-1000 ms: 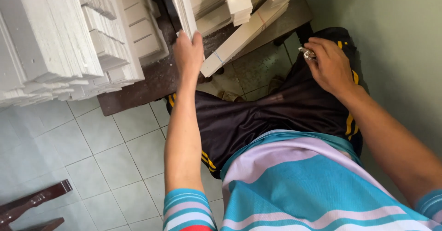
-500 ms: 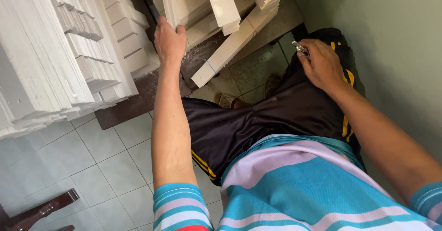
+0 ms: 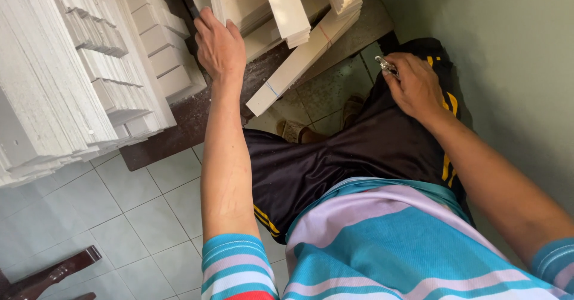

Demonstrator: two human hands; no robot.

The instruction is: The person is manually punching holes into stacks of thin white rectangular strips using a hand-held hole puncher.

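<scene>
From the head view, looking down past a striped turquoise shirt (image 3: 382, 252) and black shorts (image 3: 359, 150), the left hand (image 3: 220, 44) reaches up toward eleven o'clock and curls its fingers over the edge of a pale wooden board (image 3: 222, 1) standing among a lean of similar slats (image 3: 287, 13) at twelve o'clock; I judge it a grasp, though the fingertips are hidden behind the wood. The right hand (image 3: 415, 87) rests at two o'clock on the thigh, closed around a small shiny metal tool (image 3: 387, 66) whose tip pokes out near the thumb; what kind of tool it is I cannot tell. As far as the work goes, it looks to be at the picking stage: the board is touched but not pulled free of the pile, and the tool is held idle, well apart from any wood. The slats are flat, straight-edged, unfinished and matte, some bound with a thin band. At nine to ten o'clock, big stacks of white painted strips (image 3: 66, 78) lie packed tight, their ends forming stepped blocks, on a dark brown wooden surface (image 3: 179, 126) dusted with pale powder. Below spreads a floor (image 3: 119, 216) of pale grey-green square tiles, and a smooth green wall (image 3: 514, 66) rises at three o'clock.
</scene>
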